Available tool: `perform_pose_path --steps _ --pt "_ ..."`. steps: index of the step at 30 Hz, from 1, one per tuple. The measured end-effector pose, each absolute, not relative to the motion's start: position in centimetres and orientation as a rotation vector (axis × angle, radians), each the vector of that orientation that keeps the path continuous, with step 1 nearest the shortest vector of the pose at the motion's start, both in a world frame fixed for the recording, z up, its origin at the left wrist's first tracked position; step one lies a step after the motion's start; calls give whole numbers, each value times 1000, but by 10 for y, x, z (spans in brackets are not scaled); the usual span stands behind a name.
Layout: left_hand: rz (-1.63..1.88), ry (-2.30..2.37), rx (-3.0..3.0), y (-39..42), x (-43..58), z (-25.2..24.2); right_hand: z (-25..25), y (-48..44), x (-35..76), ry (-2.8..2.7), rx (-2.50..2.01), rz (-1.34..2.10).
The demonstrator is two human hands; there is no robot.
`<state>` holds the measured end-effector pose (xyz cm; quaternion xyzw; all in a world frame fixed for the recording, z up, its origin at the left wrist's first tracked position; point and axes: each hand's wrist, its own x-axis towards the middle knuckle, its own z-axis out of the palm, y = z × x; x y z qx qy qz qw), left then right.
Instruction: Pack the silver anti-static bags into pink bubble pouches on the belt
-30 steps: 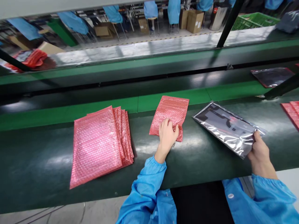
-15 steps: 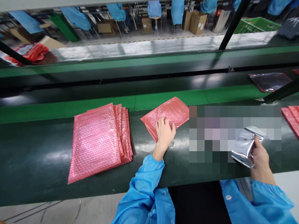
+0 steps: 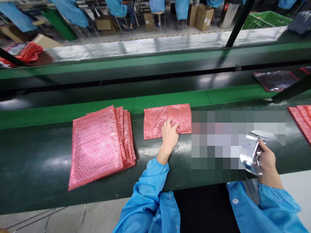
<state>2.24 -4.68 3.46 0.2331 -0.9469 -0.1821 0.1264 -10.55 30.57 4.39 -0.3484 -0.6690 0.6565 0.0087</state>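
Note:
My left hand (image 3: 170,135) rests on a pink bubble-wrap bag (image 3: 156,118), its fingers bent and spread across the top near the front edge. The bag lies flat on the dark green work surface, its long side roughly level. To the left lies a fanned stack of larger pink bubble-wrap bags (image 3: 96,147). My right hand (image 3: 267,161) is closed on a shiny silver foil bag (image 3: 250,152), with the thumb on top. Whether anything is inside the foil bag cannot be told. A blurred, pixelated patch hides the surface between my two hands.
More pink bags (image 3: 301,119) lie at the right edge. A clear bag with a red border (image 3: 277,80) sits on the belt behind. A dark slanted post (image 3: 291,89) stands at the right. Beyond are cartons (image 3: 204,17), a green crate (image 3: 267,20) and seated people in blue.
The pink bag under my left hand has turned from a slant to nearly level with the green strip. My right hand still holds the foil bag, slightly tilted. The view has shifted a little.

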Motion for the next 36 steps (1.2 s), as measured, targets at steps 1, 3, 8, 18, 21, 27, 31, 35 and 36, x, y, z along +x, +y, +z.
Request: perform_pose_path --steps 1,3,8,18,21,27,31,35,36 --pt "-542 -2772 666 -47 22 35 48 304 -105 -2075 -1120 2065" --pt "-545 -2774 642 -45 22 35 54 302 -103 -2060 -1179 2088" --pt "-501 -2772 547 -39 20 29 61 293 -99 -1952 -1166 2257" --pt "-659 -2828 329 -40 19 24 46 287 -89 -2043 -1183 2588" --pt "-613 -2749 341 -40 17 23 37 287 -89 -2101 -1072 2618" --pt "-570 -2703 308 -42 15 16 31 284 -91 -2226 -905 2530" --pt "-617 -2624 322 -44 14 12 30 285 -86 -2329 -745 2476" --pt "-667 -2576 331 -43 12 10 30 295 -80 -2438 -646 2482" --pt "-677 -2570 339 -43 12 10 31 298 -79 -2479 -630 2486"
